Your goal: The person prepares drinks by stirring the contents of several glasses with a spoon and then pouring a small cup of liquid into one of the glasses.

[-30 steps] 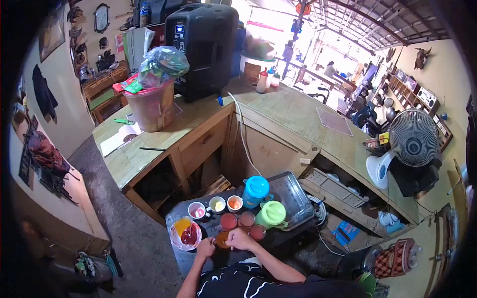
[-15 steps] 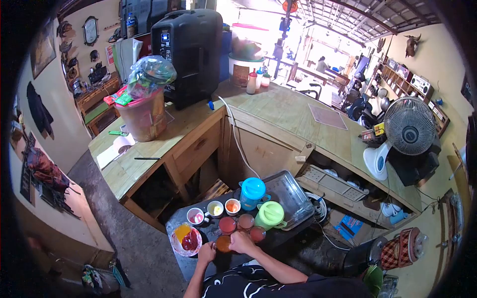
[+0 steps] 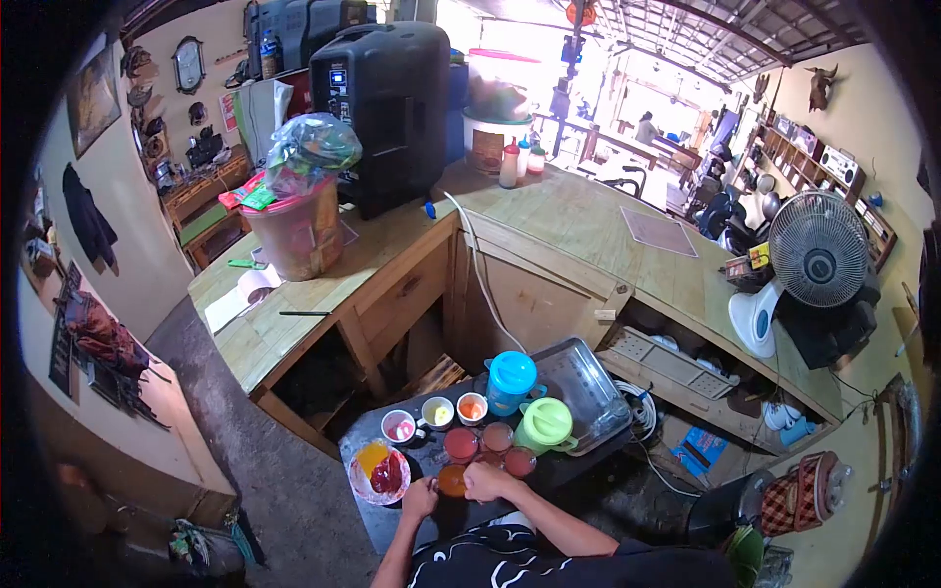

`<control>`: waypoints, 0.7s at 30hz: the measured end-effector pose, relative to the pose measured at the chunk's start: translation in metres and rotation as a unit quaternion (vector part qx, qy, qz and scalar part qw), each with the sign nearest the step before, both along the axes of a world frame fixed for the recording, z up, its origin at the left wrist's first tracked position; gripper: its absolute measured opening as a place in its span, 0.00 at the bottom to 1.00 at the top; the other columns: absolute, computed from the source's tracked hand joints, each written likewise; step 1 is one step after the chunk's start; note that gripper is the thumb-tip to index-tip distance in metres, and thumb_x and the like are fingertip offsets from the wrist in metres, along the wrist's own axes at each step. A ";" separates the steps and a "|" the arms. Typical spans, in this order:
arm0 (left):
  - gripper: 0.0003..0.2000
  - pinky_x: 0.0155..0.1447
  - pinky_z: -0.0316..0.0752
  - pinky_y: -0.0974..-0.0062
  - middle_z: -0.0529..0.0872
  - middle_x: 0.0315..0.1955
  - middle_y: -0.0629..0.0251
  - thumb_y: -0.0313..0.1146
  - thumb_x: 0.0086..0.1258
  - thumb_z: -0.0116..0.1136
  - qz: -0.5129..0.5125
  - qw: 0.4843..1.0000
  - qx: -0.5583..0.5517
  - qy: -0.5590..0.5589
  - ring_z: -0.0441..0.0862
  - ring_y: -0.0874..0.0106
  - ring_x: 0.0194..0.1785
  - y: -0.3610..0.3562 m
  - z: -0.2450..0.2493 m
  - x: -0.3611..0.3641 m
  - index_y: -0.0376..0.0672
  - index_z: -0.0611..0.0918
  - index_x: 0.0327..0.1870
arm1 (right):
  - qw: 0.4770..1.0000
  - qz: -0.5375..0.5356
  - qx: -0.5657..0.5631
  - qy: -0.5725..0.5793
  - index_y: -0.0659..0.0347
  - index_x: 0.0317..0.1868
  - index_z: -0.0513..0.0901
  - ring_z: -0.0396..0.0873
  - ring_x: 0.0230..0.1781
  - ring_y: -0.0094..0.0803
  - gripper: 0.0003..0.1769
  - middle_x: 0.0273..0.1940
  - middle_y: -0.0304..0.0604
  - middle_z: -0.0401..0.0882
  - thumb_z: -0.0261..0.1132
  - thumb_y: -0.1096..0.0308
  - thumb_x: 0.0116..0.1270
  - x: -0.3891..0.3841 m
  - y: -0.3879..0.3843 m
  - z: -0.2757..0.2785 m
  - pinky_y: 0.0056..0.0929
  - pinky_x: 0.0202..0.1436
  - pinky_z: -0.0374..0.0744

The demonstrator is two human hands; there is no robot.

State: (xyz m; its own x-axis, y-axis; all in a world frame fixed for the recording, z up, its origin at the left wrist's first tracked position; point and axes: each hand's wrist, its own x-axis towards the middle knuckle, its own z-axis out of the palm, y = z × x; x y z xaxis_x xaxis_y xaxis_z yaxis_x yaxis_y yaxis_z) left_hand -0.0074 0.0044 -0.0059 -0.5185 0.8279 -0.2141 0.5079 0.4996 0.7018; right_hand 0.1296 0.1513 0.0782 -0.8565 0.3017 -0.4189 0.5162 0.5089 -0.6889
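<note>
A glass of orange drink (image 3: 452,480) stands on the dark low table in front of me. My left hand (image 3: 421,498) is closed at the glass's left side, seemingly gripping it there. Over its right edge my right hand (image 3: 490,482) is also closed; whatever its fingers hold is too small to make out. Just beyond are glasses of reddish drink (image 3: 461,446), one partly hidden by my right hand. Left of my hands lies a plate (image 3: 357,486) bearing yellow and dark red pieces. Behind it sit three white cups (image 3: 399,426) with pink, yellow and orange contents.
A blue lidded pitcher (image 3: 512,382) and a green one (image 3: 546,425) stand beyond the glasses, beside a metal tray (image 3: 600,397). The wooden counter (image 3: 559,220) wraps around ahead, carrying a black speaker (image 3: 387,118), a bucket (image 3: 296,235) and a fan (image 3: 817,250). A distant person sits at the back.
The view has shifted slightly, so everything sits a little further right. Both hands stay closed at the orange drink, with little visible movement.
</note>
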 end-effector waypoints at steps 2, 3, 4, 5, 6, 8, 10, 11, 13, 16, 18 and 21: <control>0.14 0.42 0.71 0.52 0.81 0.31 0.44 0.40 0.69 0.46 -0.002 1.000 -0.002 -0.002 0.78 0.44 0.39 0.000 0.002 -0.001 0.38 0.79 0.33 | 0.994 0.003 -0.108 0.014 0.64 0.21 0.78 0.81 0.24 0.43 0.13 0.23 0.51 0.81 0.70 0.64 0.49 -0.001 0.001 -0.003 0.38 0.29 0.77; 0.14 0.42 0.71 0.52 0.81 0.31 0.44 0.40 0.69 0.46 -0.004 1.000 -0.004 -0.002 0.78 0.45 0.39 0.001 -0.001 -0.001 0.38 0.79 0.33 | 0.991 -0.024 -0.128 0.029 0.64 0.21 0.78 0.81 0.24 0.43 0.13 0.23 0.51 0.81 0.70 0.64 0.48 -0.002 0.000 -0.003 0.38 0.29 0.78; 0.14 0.42 0.71 0.52 0.81 0.31 0.44 0.40 0.69 0.46 -0.006 1.000 -0.007 -0.003 0.79 0.45 0.39 0.001 -0.004 -0.001 0.38 0.79 0.33 | 0.987 -0.052 -0.148 0.045 0.64 0.20 0.77 0.81 0.25 0.43 0.12 0.23 0.51 0.81 0.70 0.64 0.48 -0.003 -0.002 -0.003 0.38 0.29 0.78; 0.14 0.42 0.71 0.52 0.81 0.31 0.44 0.39 0.69 0.46 -0.009 1.000 -0.010 -0.002 0.79 0.45 0.39 0.000 -0.007 -0.002 0.38 0.79 0.33 | 0.993 -0.082 -0.055 0.068 0.64 0.20 0.77 0.82 0.24 0.40 0.12 0.22 0.49 0.81 0.69 0.65 0.49 -0.002 -0.004 -0.004 0.37 0.29 0.78; 0.14 0.42 0.71 0.52 0.81 0.31 0.44 0.39 0.69 0.46 -0.013 1.000 -0.013 -0.002 0.79 0.45 0.39 -0.001 -0.007 -0.002 0.38 0.79 0.33 | 0.989 -0.113 0.038 0.090 0.64 0.20 0.77 0.82 0.23 0.37 0.11 0.21 0.47 0.81 0.69 0.66 0.49 -0.001 -0.006 -0.005 0.35 0.29 0.78; 0.14 0.42 0.71 0.52 0.81 0.30 0.44 0.39 0.69 0.46 -0.012 1.000 -0.011 0.000 0.79 0.45 0.39 0.000 -0.008 -0.003 0.38 0.80 0.34 | 0.977 -0.124 0.154 0.085 0.63 0.19 0.78 0.82 0.22 0.34 0.10 0.20 0.45 0.81 0.68 0.67 0.50 0.001 -0.008 -0.007 0.33 0.28 0.78; 0.13 0.42 0.71 0.50 0.81 0.30 0.43 0.37 0.69 0.47 -0.002 1.000 -0.001 0.001 0.79 0.44 0.39 0.001 -0.006 -0.002 0.38 0.81 0.34 | 0.976 -0.086 0.196 0.030 0.63 0.19 0.78 0.82 0.22 0.33 0.10 0.20 0.44 0.80 0.68 0.67 0.50 0.001 -0.010 -0.005 0.33 0.28 0.78; 0.13 0.43 0.71 0.50 0.81 0.30 0.43 0.37 0.69 0.47 -0.002 1.000 -0.008 -0.002 0.79 0.44 0.39 0.001 -0.005 -0.001 0.38 0.80 0.35 | 0.992 -0.044 0.115 0.007 0.63 0.20 0.78 0.82 0.23 0.37 0.10 0.21 0.46 0.81 0.68 0.66 0.49 0.002 -0.008 -0.004 0.35 0.29 0.78; 0.13 0.43 0.71 0.50 0.81 0.31 0.43 0.38 0.69 0.47 0.001 1.000 -0.021 -0.008 0.79 0.44 0.40 0.002 -0.002 -0.001 0.38 0.80 0.35 | 0.997 0.042 -0.050 -0.037 0.65 0.21 0.78 0.83 0.27 0.45 0.12 0.24 0.51 0.81 0.69 0.65 0.49 0.001 -0.006 0.010 0.40 0.32 0.79; 0.13 0.43 0.71 0.50 0.82 0.31 0.43 0.38 0.68 0.47 0.002 0.999 -0.030 -0.021 0.79 0.44 0.40 0.002 -0.006 -0.002 0.38 0.80 0.36 | 0.991 -0.025 -0.133 0.017 0.65 0.24 0.79 0.82 0.28 0.48 0.11 0.25 0.53 0.81 0.67 0.66 0.49 -0.004 -0.010 0.007 0.42 0.33 0.79; 0.13 0.43 0.72 0.50 0.82 0.31 0.43 0.38 0.68 0.47 -0.001 1.000 -0.009 -0.004 0.79 0.44 0.39 0.001 -0.010 -0.002 0.38 0.81 0.35 | 0.990 -0.104 0.021 0.094 0.66 0.24 0.78 0.82 0.29 0.49 0.10 0.25 0.53 0.81 0.66 0.67 0.50 -0.005 -0.012 0.010 0.42 0.33 0.79; 0.14 0.42 0.72 0.51 0.82 0.31 0.43 0.39 0.68 0.47 -0.007 1.000 -0.001 0.006 0.79 0.44 0.39 0.001 -0.011 -0.002 0.38 0.81 0.35 | 0.977 -0.124 0.147 0.086 0.66 0.24 0.76 0.82 0.29 0.49 0.09 0.25 0.54 0.80 0.65 0.68 0.51 -0.002 -0.010 0.006 0.43 0.32 0.78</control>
State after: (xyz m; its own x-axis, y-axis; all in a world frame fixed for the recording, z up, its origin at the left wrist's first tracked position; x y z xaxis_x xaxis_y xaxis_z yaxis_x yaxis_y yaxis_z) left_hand -0.0098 0.0054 -0.0171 -0.5084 0.8352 -0.2098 0.5232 0.4931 0.6951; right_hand 0.1274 0.1416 0.0844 -0.7915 0.5952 -0.1387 0.5385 0.5719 -0.6188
